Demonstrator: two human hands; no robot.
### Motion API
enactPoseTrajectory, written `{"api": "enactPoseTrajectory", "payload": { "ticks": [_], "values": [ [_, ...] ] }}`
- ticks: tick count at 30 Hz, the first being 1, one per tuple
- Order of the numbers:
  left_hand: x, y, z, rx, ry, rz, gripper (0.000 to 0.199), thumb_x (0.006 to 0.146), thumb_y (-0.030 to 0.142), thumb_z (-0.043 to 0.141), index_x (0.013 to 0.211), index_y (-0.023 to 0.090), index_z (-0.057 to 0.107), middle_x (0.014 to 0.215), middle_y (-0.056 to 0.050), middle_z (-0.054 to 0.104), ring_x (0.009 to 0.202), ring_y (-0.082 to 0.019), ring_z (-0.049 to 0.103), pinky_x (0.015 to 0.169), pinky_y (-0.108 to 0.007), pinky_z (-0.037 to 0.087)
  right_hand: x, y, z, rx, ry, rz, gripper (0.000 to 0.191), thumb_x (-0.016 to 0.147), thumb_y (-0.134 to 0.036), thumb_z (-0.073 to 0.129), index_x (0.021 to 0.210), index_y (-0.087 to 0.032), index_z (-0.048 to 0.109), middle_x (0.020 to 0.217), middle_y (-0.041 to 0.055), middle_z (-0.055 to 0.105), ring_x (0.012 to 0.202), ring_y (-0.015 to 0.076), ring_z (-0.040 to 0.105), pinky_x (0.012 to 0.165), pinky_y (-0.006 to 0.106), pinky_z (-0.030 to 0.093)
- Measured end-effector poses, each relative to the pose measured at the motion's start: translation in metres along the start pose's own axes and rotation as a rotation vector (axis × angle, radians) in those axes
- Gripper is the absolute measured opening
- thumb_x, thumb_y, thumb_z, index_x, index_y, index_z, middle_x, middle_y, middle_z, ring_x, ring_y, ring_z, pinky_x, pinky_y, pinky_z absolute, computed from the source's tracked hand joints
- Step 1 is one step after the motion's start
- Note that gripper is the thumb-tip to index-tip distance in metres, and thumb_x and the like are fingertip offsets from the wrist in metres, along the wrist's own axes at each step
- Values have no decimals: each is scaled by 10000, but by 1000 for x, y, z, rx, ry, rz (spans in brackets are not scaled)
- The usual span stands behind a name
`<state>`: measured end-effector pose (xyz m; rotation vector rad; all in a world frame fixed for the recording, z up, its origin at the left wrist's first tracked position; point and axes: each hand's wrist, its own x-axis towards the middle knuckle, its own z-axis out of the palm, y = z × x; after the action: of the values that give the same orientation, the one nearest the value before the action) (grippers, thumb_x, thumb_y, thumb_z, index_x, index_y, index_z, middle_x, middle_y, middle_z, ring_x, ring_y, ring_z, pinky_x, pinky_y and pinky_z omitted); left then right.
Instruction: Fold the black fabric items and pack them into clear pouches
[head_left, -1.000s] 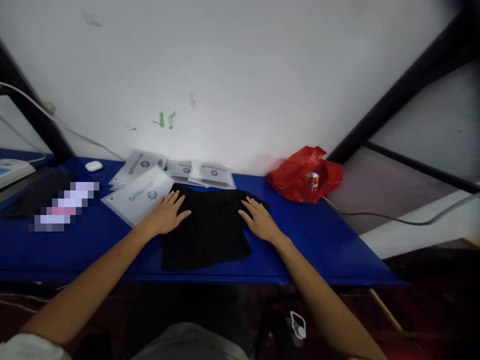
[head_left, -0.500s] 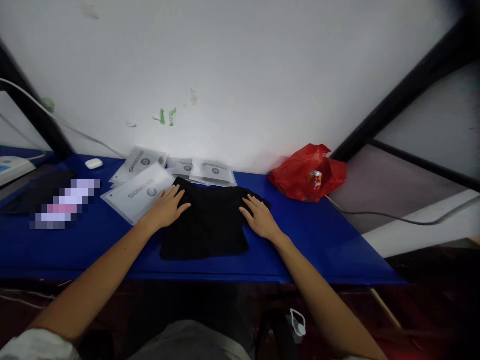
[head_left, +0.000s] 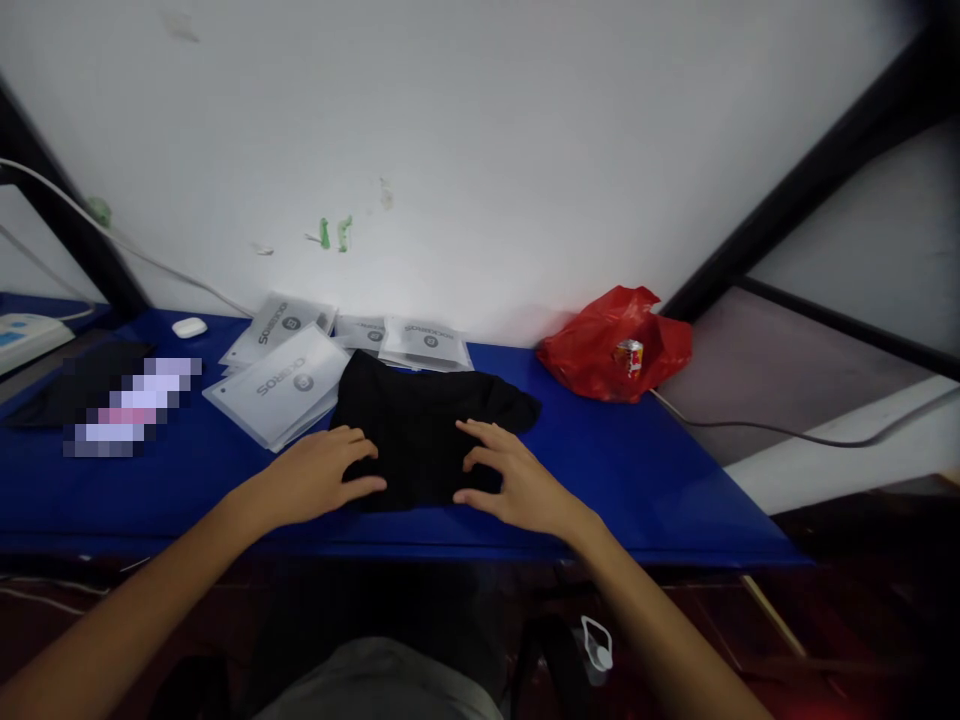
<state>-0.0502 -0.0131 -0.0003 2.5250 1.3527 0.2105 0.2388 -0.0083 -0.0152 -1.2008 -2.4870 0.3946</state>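
Observation:
A black cloth garment lies on the blue table in front of me, with a sleeve-like part reaching out at its upper right. My left hand is at the garment's lower left, fingers apart and bent over its edge. At the lower right of the cloth, my right hand has its fingers spread and curved over the fabric. Both thumbs point inward near the front edge, and neither hand has visibly gripped the cloth.
Printed plastic bags lie behind and left of the garment. A red plastic bag sits at the back right, beside a cable. Further left are a white case, a dark item and a white device.
Both hands have moved down toward the table's front edge, from the garment's upper corners to its lower part. The garment's lower edge has drawn in and its outline has shifted.

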Motion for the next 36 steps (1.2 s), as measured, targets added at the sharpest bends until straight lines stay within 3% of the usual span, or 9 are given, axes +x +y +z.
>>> {"api": "enactPoseTrajectory", "payload": {
  "ticks": [4,9,14,21,30,36],
  "values": [
    [-22,-7,3,15,-15,6,412,829,413,563,1198,232,568,1211,-61,587,1063,-230,566,897,-336,422,-9,0,-2,-37,-97,43,256,740,-383,687,928,-216,638,1425,114,430,1353,292,330,1101,574,225],
    [-34,-15,12,116,15,50,397,836,170,463,1215,240,560,1258,-50,585,1146,-220,535,1039,-409,327,-15,-2,-4,-124,-78,31,226,782,-166,573,992,-217,638,1383,104,484,1326,265,383,1101,557,257],
    [-37,-7,20,215,44,46,534,761,33,408,1246,222,528,1260,-67,585,1154,-223,530,1055,-443,307,-18,-7,-1,-221,-3,-7,214,803,-127,531,965,-212,644,1311,104,554,1278,264,448,1077,555,311],
    [-31,-6,22,184,92,30,260,852,145,423,998,207,629,1048,-68,665,987,-216,603,949,-396,406,-18,-3,-1,-231,13,-20,159,794,-142,570,910,-214,651,1259,100,594,1248,268,482,1061,555,337],
    [-39,-10,-9,-150,61,-118,261,890,339,418,997,254,641,994,-15,679,905,-198,624,797,-307,454,-17,-8,-22,46,-32,53,124,854,-228,533,903,-217,647,1271,78,587,1230,227,496,1016,453,425],
    [-15,-20,-23,-272,179,-246,305,854,428,458,1031,244,625,895,2,678,774,-181,620,717,-293,457,10,-3,-32,78,69,79,102,851,-261,554,823,-216,642,1239,68,603,1196,218,520,999,446,425]
  ]
}}
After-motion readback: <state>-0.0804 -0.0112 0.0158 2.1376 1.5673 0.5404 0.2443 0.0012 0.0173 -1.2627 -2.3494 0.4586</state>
